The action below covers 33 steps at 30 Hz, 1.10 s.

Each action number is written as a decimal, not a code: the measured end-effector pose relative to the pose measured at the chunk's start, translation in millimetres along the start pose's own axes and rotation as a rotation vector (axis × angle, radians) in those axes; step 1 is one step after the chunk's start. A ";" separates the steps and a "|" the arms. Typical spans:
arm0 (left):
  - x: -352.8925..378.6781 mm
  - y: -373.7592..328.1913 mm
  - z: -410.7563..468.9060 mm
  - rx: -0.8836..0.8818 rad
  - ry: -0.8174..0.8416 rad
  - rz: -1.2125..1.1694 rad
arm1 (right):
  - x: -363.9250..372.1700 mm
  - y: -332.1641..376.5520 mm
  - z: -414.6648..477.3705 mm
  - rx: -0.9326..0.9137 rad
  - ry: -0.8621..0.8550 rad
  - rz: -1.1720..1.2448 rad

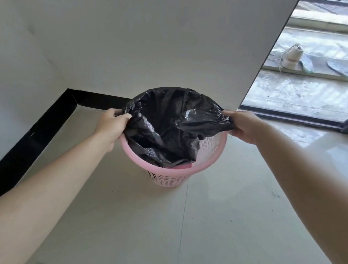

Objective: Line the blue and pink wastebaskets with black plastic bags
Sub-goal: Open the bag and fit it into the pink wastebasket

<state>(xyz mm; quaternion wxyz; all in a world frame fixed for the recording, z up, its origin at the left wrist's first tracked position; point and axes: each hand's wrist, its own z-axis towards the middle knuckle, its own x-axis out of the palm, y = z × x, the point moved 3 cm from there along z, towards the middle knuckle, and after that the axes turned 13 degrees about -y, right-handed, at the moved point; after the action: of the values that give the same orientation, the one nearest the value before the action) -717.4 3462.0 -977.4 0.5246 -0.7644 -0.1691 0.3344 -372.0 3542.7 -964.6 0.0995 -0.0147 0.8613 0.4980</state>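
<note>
A pink perforated wastebasket (208, 149) stands on the pale tiled floor near the wall corner. A black plastic bag (169, 123) hangs inside it with its mouth spread wide above the rim. My left hand (110, 126) grips the bag's edge at the basket's left rim. My right hand (244, 126) pinches the bag's edge at the right, slightly above and outside the rim. The far edge of the bag covers the back rim; the near rim stays bare pink. No blue wastebasket is in view.
A white wall with a black skirting board (37, 127) runs behind and to the left. At the right, a glass door frame (292, 115) opens onto a balcony with a white shoe (291, 57) and insoles (342, 70).
</note>
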 end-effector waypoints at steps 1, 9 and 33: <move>-0.5 -3.2 -2.6 -0.015 0.046 -0.089 | -3.7 -3.5 0.1 0.003 -0.061 -0.001; -30.1 1.6 -18.2 -0.094 0.145 -0.232 | -12.6 -37.3 -2.8 -0.470 -0.233 -1.000; -15.0 0.2 -99.0 1.251 -0.287 0.483 | 23.7 -13.1 -125.5 -1.576 -0.111 -1.048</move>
<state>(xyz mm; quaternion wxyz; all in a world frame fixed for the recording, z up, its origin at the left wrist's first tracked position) -660.0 3384.5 -950.2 0.7507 -0.2818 0.1631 0.5749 -413.3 3429.8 -919.4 0.3127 -0.4385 0.1548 0.8282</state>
